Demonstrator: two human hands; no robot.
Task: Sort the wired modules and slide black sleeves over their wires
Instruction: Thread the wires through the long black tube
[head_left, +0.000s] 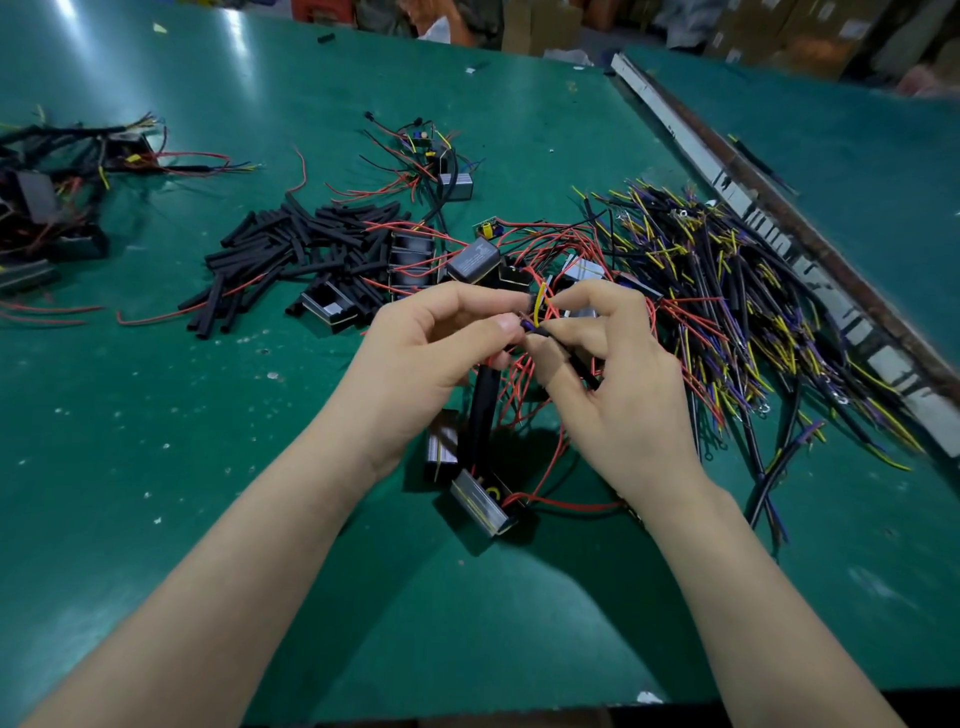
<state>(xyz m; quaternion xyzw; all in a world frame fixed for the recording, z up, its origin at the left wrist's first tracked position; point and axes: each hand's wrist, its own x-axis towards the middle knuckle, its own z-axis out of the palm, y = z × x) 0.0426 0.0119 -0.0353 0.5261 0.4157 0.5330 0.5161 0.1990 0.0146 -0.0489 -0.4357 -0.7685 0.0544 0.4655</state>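
Above the middle of the tabletop (156, 415), the left hand (441, 343) pinches the wire ends (537, 304) and the right hand (608, 358) grips a black sleeve (571, 358), which should slide on straight.

We see the table (156, 415) bearing a heap of sleeves (306, 254) at centre left, with a cluster of modules (457, 265) just to its right. Further right lies a wide spread of loose wires (753, 312), and beyond that a rail (727, 197) runs along the table's edge. Both hands (524, 358) meet in front of the modules, above two more modules (467, 478). Another pile (52, 202) sits far left, and a small group (441, 161) lies behind the sleeves.
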